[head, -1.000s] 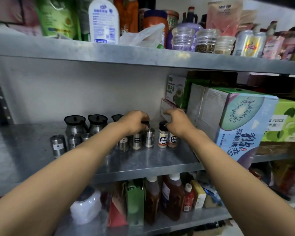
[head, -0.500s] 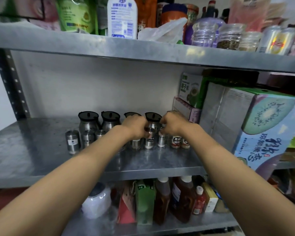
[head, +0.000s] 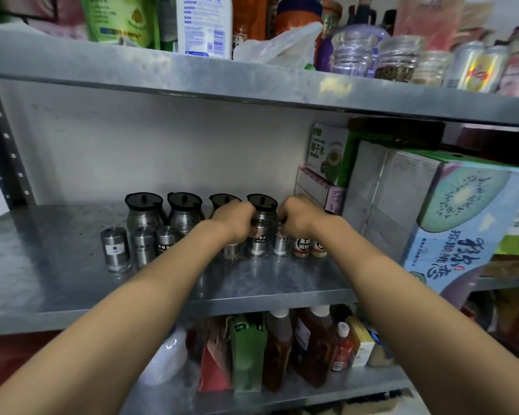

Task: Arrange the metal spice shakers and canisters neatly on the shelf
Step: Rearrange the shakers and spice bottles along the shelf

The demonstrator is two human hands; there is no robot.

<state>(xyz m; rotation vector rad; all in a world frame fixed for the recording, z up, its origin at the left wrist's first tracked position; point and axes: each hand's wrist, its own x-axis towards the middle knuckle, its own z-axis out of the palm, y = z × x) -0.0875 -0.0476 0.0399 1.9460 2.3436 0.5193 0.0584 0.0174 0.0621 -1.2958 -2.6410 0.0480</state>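
On the middle metal shelf [head: 57, 265], several black-lidded steel canisters stand in a back row, from the leftmost canister [head: 144, 212] to the rightmost canister [head: 262, 205]. In front runs a row of small metal shakers, starting with the left shaker [head: 114, 250]. My left hand [head: 235, 221] has its fingers curled round the top of a black-labelled shaker [head: 258, 245]. My right hand [head: 300, 217] curls over the top of the neighbouring shaker [head: 280, 247]. Two pepper bottles [head: 301, 247] stand just to its right. My left forearm hides part of the row.
Stacked cartons [head: 330, 154] and a large kiwi drink box [head: 462, 211] close off the shelf's right side. The upper shelf [head: 252, 82] carries bottles and jars. Sauce bottles [head: 312, 345] and a green carton stand on the shelf below.
My right hand has moved left from the pepper bottles onto a metal shaker. My left hand has shifted slightly right along the row. The fourth canister has come into sight behind my hands.
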